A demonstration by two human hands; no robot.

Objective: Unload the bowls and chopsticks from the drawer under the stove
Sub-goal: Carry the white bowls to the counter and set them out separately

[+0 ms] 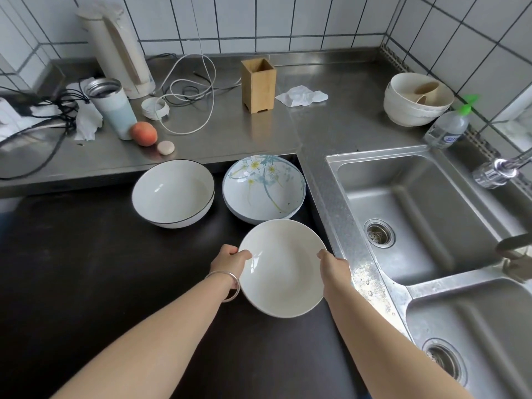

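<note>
I hold a plain white bowl (pixel 283 269) by its rim over the dark stove top (pixel 86 269), my left hand (pixel 230 259) gripping the left edge and my right hand (pixel 335 267) the right edge. The bowl is tilted a little toward me. Beyond it stand two more bowls on the dark surface: a white bowl with a dark rim (pixel 173 193) on the left and a flower-patterned bowl (pixel 264 190) on the right. An empty bamboo chopstick holder (pixel 258 84) stands on the steel counter behind. No chopsticks or drawer are in view.
A double steel sink (pixel 417 214) lies to the right, with a tap (pixel 495 171) and a clear bottle (pixel 446 126). Stacked cream bowls (pixel 414 100) sit at the back right. A flask (pixel 110 106), peach (pixel 144 133), cables (pixel 190 93), tissue (pixel 300 95) and kettle (pixel 121 47) crowd the counter.
</note>
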